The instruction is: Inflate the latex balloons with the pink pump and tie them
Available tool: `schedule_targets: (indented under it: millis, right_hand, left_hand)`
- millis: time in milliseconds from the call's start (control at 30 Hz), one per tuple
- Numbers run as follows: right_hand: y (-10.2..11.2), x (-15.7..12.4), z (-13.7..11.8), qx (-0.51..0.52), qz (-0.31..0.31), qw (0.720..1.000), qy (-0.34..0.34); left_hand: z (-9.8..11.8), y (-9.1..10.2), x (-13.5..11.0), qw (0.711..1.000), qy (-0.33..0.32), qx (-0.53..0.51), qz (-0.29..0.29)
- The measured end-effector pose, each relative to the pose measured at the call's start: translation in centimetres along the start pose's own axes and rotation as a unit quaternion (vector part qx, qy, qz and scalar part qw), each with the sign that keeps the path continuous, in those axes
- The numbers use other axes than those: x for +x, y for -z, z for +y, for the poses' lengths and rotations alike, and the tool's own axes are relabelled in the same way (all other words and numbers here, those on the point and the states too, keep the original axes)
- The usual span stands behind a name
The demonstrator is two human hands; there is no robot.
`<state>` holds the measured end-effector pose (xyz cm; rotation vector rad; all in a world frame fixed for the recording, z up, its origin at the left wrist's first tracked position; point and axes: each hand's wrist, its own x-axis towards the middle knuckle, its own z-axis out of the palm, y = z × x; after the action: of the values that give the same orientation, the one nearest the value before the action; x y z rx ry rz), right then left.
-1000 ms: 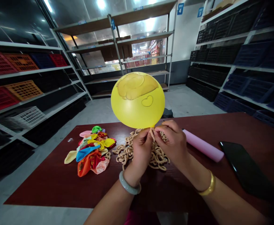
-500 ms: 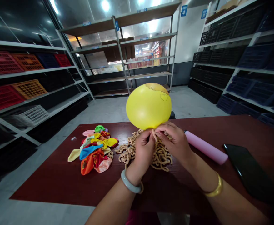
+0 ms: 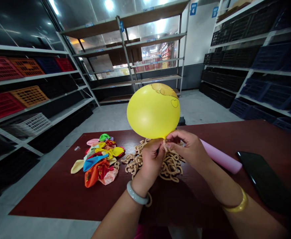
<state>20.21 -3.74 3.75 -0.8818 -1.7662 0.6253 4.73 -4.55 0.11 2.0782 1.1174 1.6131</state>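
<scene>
An inflated yellow balloon (image 3: pixel 152 111) with a printed heart stands above my hands, neck downward. My right hand (image 3: pixel 188 147) pinches at its neck, thumb and index finger closed there. Just below the neck, my left hand (image 3: pixel 151 159) is closed, thumb against fingers, on a tan elastic band (image 3: pixel 165 145) that shows between both hands. How far the band goes around the neck is hidden by the fingers. Under my hands lies a heap of similar tan bands (image 3: pixel 171 171). Limp balloons (image 3: pixel 95 164) in several colours are piled to the left.
On the dark red table (image 3: pixel 58 196), a pink cylinder (image 3: pixel 222 157) and a black phone-like slab (image 3: pixel 259 179) lie to the right. Shelves with coloured crates (image 3: pixel 29 94) stand left, dark crates (image 3: pixel 235 79) right, and a metal rack (image 3: pixel 127 49) behind.
The balloon has shifted slightly left and up in view and looks a little larger. My right hand has moved slightly right. Both hands stay at the balloon's neck.
</scene>
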Motion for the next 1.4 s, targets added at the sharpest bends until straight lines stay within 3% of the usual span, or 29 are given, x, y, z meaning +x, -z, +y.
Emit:
schedule_targets:
  millis: [167, 267, 333, 433, 500, 600, 733, 867, 1033, 1233, 1300, 1400]
  right_hand:
    - [0.3, 0.2, 0.2, -0.012, -0.022, 0.999, -0.022]
    - [-0.2, 0.1, 1.0, 0.034, -0.018, 0.995, -0.089]
    - [-0.6, 0.0, 1.5, 0.119, -0.014, 0.981, -0.15]
    - [-0.9, 0.0, 1.8, 0.246, -0.006, 0.944, -0.221]
    - [-1.0, 0.1, 1.7, 0.282, -0.001, 0.931, -0.23]
    - [-1.0, 0.2, 1.5, 0.287, 0.015, 0.933, -0.217]
    - [-1.1, 0.2, 1.9, 0.276, 0.073, 0.938, -0.198]
    - [-1.0, 0.3, 2.2, 0.238, 0.085, 0.949, -0.191]
    - [-1.1, 0.4, 1.9, 0.268, 0.082, 0.941, -0.191]
    - [-1.9, 0.1, 2.1, 0.308, 0.049, 0.928, -0.202]
    - [-1.9, -0.1, 2.3, 0.268, 0.043, 0.944, -0.19]
    - [-1.9, -0.2, 2.5, 0.115, 0.034, 0.986, -0.118]
  left_hand:
    - [-0.3, 0.0, 0.2, 0.997, -0.027, 0.064, -0.026]
    - [-0.5, -0.7, 0.1, 1.0, 0.025, -0.012, -0.01]
    - [-0.7, -1.2, 0.1, 0.992, 0.089, -0.092, 0.008]
    - [-0.8, -1.9, -0.1, 0.954, 0.203, -0.22, 0.017]
    - [-0.8, -2.2, -0.2, 0.916, 0.261, -0.304, 0.02]
    - [-0.7, -2.3, -0.2, 0.875, 0.301, -0.378, 0.025]
    - [-0.4, -2.2, 0.0, 0.849, 0.324, -0.416, 0.024]
    - [-0.1, -2.0, 0.3, 0.826, 0.349, -0.443, 0.02]
    - [-0.1, -1.7, 0.5, 0.84, 0.352, -0.412, 0.029]
    - [-0.8, -1.6, 0.3, 0.88, 0.313, -0.351, 0.059]
    - [-1.0, -1.6, 0.2, 0.897, 0.299, -0.317, 0.073]
    - [-1.3, -1.6, 0.3, 0.914, 0.276, -0.282, 0.089]
